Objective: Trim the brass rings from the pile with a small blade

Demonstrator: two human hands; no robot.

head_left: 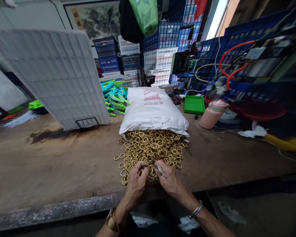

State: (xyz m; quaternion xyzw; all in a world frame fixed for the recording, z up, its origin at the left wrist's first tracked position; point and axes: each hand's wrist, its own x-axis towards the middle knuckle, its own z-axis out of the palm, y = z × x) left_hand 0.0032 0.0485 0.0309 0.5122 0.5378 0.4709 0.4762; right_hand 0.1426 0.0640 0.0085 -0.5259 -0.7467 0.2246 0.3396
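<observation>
A heap of gold-coloured rings (148,148) spills from the mouth of a white sack (158,105) lying on the workbench. Over the near edge of the heap, my left hand (137,177) has its thumb and forefinger curled together in a pinch; what is between them, if anything, is too small to make out. My right hand (169,177), a short gap to its right, is closed with a small whitish, shiny piece (160,170) showing at its thumb and fingers. Rings lie between and just beyond both hands.
A grey padded panel (54,75) stands at the left on a black wire stand (87,122). Green and blue plastic hangers (114,95) lie behind it. To the right are a green tray (194,104) and a pink bottle (212,115). Stacked crates (160,59) stand at the back.
</observation>
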